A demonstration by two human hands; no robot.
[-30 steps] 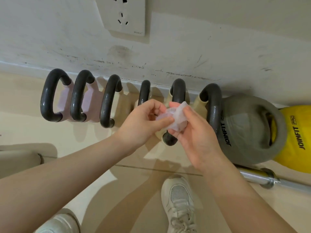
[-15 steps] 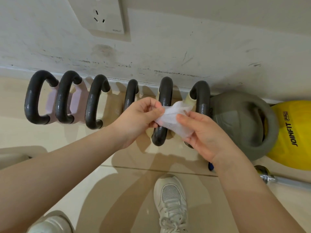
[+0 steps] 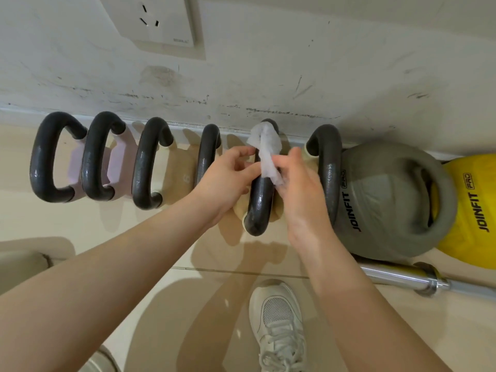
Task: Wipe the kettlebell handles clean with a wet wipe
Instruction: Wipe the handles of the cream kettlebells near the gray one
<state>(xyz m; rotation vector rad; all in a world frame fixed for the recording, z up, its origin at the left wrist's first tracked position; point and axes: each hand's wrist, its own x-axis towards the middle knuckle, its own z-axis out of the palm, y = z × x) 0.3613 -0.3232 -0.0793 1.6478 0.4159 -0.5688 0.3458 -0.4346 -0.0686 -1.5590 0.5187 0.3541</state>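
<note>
Several kettlebells stand in a row along the wall, their dark handles [image 3: 147, 162] arching up. A white wet wipe [image 3: 265, 151] is draped over the far part of the fifth handle [image 3: 259, 205] from the left. My right hand [image 3: 298, 183] pinches the wipe's lower end against that handle. On the handle's left side, my left hand [image 3: 228, 178] has its fingertips at the wipe's edge; whether it grips the wipe I cannot tell. A larger grey kettlebell [image 3: 389, 200] and a yellow one [image 3: 472, 210] stand to the right.
A scuffed white wall with a power socket [image 3: 158, 20] rises just behind the row. A chrome barbell [image 3: 418, 280] lies on the tiled floor at the right. My white shoe [image 3: 279, 326] is below the hands, another shoe at the bottom left.
The wipe, held bunched between both hands in the air before, now lies spread over the fifth handle. Both hands have moved down and forward onto that handle.
</note>
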